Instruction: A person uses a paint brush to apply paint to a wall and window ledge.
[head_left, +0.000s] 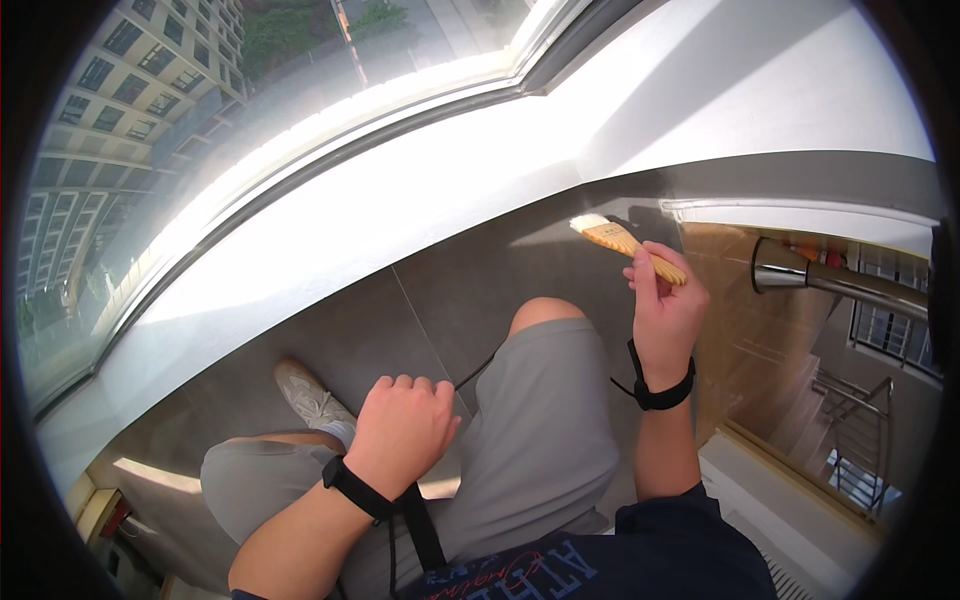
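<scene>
My right hand (670, 307) grips the wooden handle of a flat brush (619, 240) with pale bristles. The brush tilts up to the left over the grey floor, near the foot of the white window ledge, and its handle bears small writing. In front of my lap, my left hand (409, 427) is curled with its back toward me, and nothing shows in it. Its palm is hidden. A thin dark cord (478, 371) runs beside its knuckles toward my knee. Black straps circle both wrists.
The white ledge (337, 232) runs below a window (300, 90) facing buildings. Grey tiled floor (360, 322) lies beneath my legs and shoe (304, 394). On the right stands a glossy brown panel with a metal handle (840, 281). Boxy items (105, 517) sit at lower left.
</scene>
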